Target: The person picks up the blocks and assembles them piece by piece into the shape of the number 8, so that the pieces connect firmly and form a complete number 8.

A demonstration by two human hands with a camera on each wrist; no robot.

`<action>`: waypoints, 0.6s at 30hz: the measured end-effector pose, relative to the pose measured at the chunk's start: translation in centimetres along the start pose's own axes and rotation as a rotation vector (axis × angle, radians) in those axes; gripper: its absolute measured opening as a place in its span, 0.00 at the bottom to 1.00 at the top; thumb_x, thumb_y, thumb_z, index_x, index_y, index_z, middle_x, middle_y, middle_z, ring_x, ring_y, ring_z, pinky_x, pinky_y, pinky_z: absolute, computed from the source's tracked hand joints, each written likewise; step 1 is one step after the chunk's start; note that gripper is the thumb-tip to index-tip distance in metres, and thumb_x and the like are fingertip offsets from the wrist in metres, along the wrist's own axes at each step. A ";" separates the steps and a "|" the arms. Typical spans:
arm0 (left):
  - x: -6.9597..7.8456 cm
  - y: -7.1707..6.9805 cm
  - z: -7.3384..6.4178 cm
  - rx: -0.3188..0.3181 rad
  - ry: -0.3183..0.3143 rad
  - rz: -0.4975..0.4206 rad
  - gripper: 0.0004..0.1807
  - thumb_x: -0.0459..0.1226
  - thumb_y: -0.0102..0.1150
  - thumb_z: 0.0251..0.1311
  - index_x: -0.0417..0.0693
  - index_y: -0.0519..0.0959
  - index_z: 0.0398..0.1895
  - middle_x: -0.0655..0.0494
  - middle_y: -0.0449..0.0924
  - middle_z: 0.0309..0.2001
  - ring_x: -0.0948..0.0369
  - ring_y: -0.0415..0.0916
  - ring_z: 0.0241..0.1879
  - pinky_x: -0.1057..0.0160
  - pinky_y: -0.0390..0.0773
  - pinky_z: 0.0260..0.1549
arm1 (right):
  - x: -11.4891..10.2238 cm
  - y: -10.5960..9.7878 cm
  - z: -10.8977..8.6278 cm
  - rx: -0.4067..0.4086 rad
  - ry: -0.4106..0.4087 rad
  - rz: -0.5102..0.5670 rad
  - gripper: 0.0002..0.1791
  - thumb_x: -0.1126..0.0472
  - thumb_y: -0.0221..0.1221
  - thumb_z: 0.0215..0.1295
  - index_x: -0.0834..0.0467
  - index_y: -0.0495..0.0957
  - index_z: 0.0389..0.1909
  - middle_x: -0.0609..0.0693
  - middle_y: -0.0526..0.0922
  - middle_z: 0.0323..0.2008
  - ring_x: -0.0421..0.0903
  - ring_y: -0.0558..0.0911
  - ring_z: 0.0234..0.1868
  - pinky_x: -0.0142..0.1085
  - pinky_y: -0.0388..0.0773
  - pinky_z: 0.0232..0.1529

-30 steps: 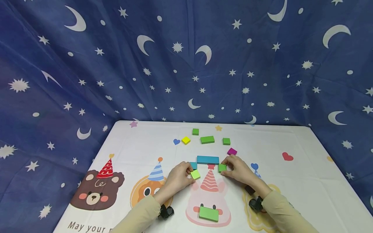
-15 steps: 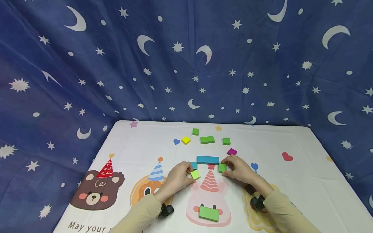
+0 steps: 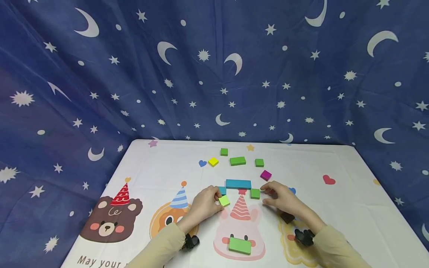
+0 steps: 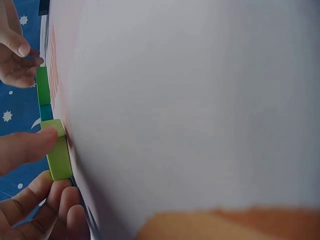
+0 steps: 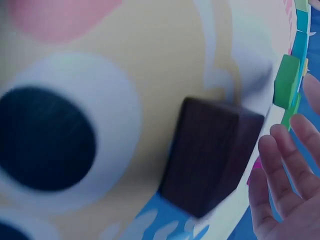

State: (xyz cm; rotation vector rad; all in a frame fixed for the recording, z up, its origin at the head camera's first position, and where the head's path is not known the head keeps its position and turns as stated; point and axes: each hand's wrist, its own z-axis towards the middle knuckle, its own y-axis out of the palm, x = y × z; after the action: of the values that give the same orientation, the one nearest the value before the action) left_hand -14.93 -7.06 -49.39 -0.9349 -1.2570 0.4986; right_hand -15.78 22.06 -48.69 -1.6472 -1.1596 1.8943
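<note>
My left hand (image 3: pixel 205 203) pinches a lime-green square block (image 3: pixel 224 201) between thumb and fingers; the left wrist view shows the thumb on one side of this lime block (image 4: pixel 60 155). A small blue block (image 3: pixel 222 190) lies right behind it, partly covered by my fingers. Beside the long blue block (image 3: pixel 238 184) sits a green square block (image 3: pixel 255 193). My right hand (image 3: pixel 280 197) is just right of that green block, fingers loosely bent and apart from it, holding nothing. Below the right wrist lies a dark brown block (image 5: pixel 210 155).
Farther back lie a yellow block (image 3: pixel 213 162), a purple block (image 3: pixel 266 175), a long green block (image 3: pixel 237 161) and two green squares, one at the back (image 3: pixel 224 152). A light green block (image 3: pixel 240 246) lies near the front. A starry blue curtain (image 3: pixel 214 74) rises behind the table.
My right hand has let go of the green square block and drawn back to the right. The block stays beside the long blue one. My left hand keeps its pinch, unmoved.
</note>
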 end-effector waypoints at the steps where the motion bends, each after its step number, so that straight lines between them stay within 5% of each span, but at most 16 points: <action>1: 0.0 0.0 0.0 0.000 0.000 -0.001 0.16 0.37 0.76 0.40 0.47 0.77 0.31 0.56 0.74 0.29 0.66 0.65 0.27 0.70 0.65 0.27 | 0.0 -0.1 -0.2 0.003 0.008 0.004 0.20 0.60 0.69 0.54 0.58 0.79 0.48 0.49 0.81 0.42 0.45 0.77 0.43 0.38 0.77 0.48; 18: 0.0 -0.1 0.1 -0.005 0.005 -0.006 0.17 0.37 0.76 0.40 0.46 0.77 0.31 0.55 0.74 0.28 0.65 0.65 0.27 0.69 0.64 0.27 | 0.9 -1.8 -3.5 -0.002 0.048 0.012 0.17 0.58 0.68 0.55 0.56 0.80 0.46 0.47 0.82 0.42 0.46 0.75 0.43 0.36 0.77 0.48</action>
State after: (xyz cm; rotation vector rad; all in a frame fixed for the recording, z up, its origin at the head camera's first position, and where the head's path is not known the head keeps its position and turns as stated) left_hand -15.02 -7.06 -49.32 -0.9360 -1.2572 0.4882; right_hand -13.07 24.94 -47.81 -1.6952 -1.1358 1.8512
